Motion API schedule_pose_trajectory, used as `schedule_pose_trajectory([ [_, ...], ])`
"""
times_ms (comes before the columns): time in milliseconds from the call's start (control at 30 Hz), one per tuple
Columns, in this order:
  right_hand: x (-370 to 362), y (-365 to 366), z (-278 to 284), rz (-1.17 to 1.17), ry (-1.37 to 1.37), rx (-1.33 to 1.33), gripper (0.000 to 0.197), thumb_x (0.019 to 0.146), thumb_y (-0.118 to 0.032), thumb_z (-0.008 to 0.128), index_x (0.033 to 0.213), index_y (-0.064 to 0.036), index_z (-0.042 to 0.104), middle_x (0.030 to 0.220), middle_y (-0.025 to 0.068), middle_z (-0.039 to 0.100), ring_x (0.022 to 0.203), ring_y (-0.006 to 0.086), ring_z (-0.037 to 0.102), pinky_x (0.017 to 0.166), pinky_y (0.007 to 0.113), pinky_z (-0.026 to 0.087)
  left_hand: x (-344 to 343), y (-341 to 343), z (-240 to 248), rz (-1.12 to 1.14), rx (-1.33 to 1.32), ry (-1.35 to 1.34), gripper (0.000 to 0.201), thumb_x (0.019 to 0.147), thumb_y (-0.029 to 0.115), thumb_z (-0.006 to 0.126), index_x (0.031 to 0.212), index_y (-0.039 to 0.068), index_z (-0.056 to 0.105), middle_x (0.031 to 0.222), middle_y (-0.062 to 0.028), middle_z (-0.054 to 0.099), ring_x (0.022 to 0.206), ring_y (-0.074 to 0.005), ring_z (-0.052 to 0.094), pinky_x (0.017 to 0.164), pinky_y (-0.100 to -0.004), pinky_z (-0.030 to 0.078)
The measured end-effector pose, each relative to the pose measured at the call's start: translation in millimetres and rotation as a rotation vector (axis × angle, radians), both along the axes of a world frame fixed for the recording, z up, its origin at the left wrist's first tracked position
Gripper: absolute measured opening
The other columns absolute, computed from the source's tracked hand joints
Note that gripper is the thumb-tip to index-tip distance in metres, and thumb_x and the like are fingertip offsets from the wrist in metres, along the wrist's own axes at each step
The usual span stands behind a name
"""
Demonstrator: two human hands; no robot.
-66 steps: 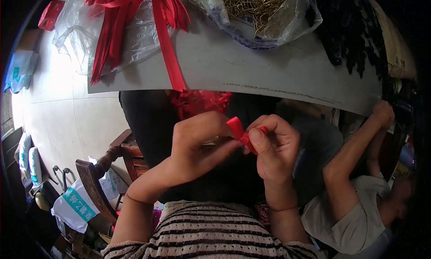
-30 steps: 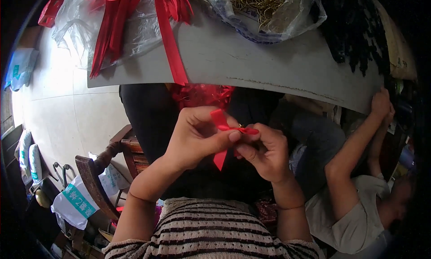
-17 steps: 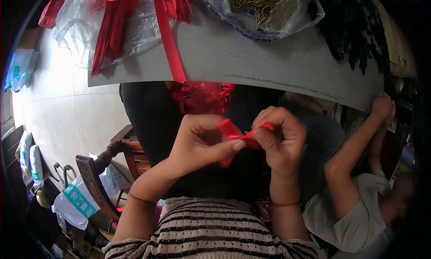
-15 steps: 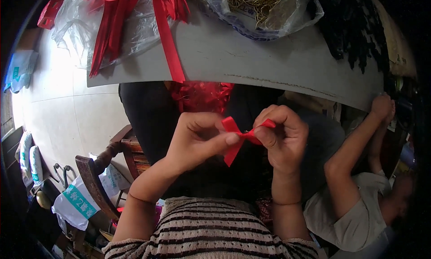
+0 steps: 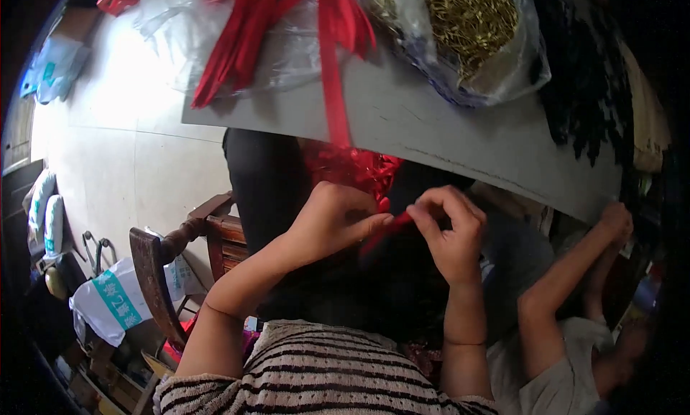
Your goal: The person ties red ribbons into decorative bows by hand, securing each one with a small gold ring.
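Both hands meet just under the table point(image 5: 460, 138) edge, with little room above. Left hand point(image 5: 334, 224) and right hand point(image 5: 449, 231) curl tight, fingertips pinching a small red ribbon point(image 5: 384, 231) between them, mostly hidden. A red ribbon strip point(image 5: 332, 84) hangs over the edge just above. Another person's arm point(image 5: 575, 271) reaches the edge at right.

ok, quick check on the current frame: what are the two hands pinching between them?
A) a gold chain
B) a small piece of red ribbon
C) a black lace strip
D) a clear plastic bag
B. The left hand and right hand meet fingertip to fingertip on a small piece of red ribbon, held below the edge of the grey board.
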State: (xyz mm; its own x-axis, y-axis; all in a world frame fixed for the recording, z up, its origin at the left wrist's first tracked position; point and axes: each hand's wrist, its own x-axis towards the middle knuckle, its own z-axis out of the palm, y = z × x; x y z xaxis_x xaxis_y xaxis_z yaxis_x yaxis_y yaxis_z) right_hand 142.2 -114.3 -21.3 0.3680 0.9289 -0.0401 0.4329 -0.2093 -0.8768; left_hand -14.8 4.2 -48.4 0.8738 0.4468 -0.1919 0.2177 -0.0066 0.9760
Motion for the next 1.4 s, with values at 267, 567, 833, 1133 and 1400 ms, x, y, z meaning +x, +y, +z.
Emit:
schedule_pose_trajectory([
  [267,-27.3,88.9,2.0,0.235,-0.781,0.305,0.025,0.065,-0.002,0.074,0.088,-0.0005,0.064,0.076,0.008,0.056,0.063,0.0235,0.058,0.054,0.03,0.046,-6.3,-10.5,-19.3,-0.014,0.613,0.257,0.021,0.071,0.021,0.068,0.086,0.007,0.066,0.09,-0.0106,0.061,0.07,-0.0292,0.062,0.061,-0.0399,0.051],
  [567,3.2,73.4,-4.6,0.178,-0.513,0.316,0.012,0.068,-0.001,0.069,0.078,-0.0034,0.062,0.073,0.0081,0.055,0.067,0.0253,0.058,0.053,0.034,0.045,-17.4,9.1,7.3,-0.032,0.217,-0.058,0.024,0.084,0.022,0.061,0.072,0.002,0.062,0.062,-0.0107,0.057,0.06,-0.0268,0.058,0.054,-0.0348,0.045],
  [833,-0.8,36.0,11.0,0.29,-0.905,0.4,0.01,0.075,-0.008,0.066,0.084,-0.0047,0.064,0.086,0.0072,0.061,0.079,0.0247,0.06,0.061,0.033,0.048,-5.6,7.6,21.1,0.188,-0.309,-0.143,0.027,0.091,0.021,0.055,0.079,-0.002,0.063,0.059,-0.0077,0.057,0.053,-0.0115,0.053,0.052,-0.0288,0.042],
  [1133,-44.0,-29.0,29.9,0.798,-0.06,-0.007,0.005,0.078,-0.008,0.063,0.081,-0.0052,0.06,0.089,0.0112,0.062,0.084,0.0237,0.062,0.071,0.032,0.051,14.5,4.1,39.2,0.427,-0.558,-0.358,0.022,0.093,0.012,0.052,0.102,-0.007,0.06,0.08,-0.0098,0.065,0.074,-0.0129,0.063,0.069,-0.0254,0.053],
  [1400,-22.9,16.6,25.0,-0.186,0.529,0.315,0.01,0.078,0.0,0.065,0.086,0.0002,0.059,0.089,0.0101,0.061,0.088,0.015,0.06,0.078,0.028,0.049,1.8,-23.3,42.8,0.213,-0.499,-0.238,0.017,0.092,0.006,0.051,0.098,-0.007,0.061,0.079,-0.0072,0.065,0.075,-0.0105,0.062,0.069,-0.0224,0.05],
])
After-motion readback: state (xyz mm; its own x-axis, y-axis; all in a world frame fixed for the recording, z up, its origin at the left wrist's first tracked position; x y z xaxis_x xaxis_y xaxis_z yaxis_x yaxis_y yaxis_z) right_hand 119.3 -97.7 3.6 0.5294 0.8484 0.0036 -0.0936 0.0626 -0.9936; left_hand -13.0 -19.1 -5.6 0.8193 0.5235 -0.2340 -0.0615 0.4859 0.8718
